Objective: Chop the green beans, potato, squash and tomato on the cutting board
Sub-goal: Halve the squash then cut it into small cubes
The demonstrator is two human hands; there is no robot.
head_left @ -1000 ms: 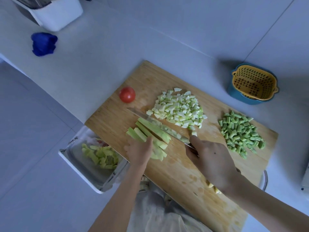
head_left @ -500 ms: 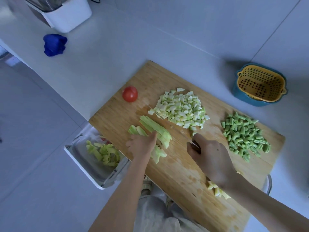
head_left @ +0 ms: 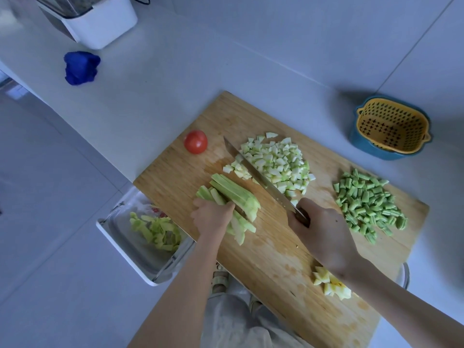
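The long squash strips (head_left: 234,197) lie in a bunch near the middle of the cutting board (head_left: 276,247). The left hand (head_left: 213,218) holds down their near end, fingers curled over them. The right hand (head_left: 324,234) grips the handle of the knife (head_left: 256,170). Its blade lies against the pile of squash cubes (head_left: 278,162), just past the strips. Cut green beans (head_left: 369,204) sit in a heap to the right. A whole tomato (head_left: 195,141) sits near the board's left edge. Yellow bits (head_left: 331,285) by the right wrist may be potato. A yellow strainer (head_left: 391,126) stands off the board. A tray (head_left: 130,247) with peels sits by the board's left side.
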